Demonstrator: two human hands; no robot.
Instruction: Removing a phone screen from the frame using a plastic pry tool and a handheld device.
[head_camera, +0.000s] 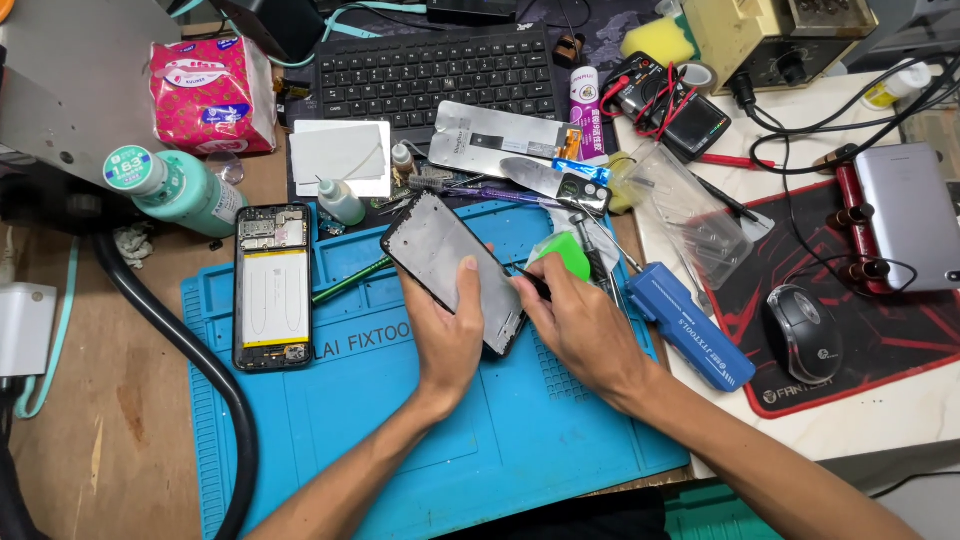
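My left hand grips a detached phone screen panel, grey back side up, tilted above the blue work mat. My right hand pinches a thin dark tool whose tip touches the panel's right edge. A green plastic pick lies just behind my right hand. The opened phone body, with its white battery showing, lies flat on the mat to the left of my left hand.
A black keyboard, pink tissue pack, teal bottle and small dropper bottle sit behind the mat. A blue tool case, computer mouse, multimeter and silver phone lie right. A black hose crosses left.
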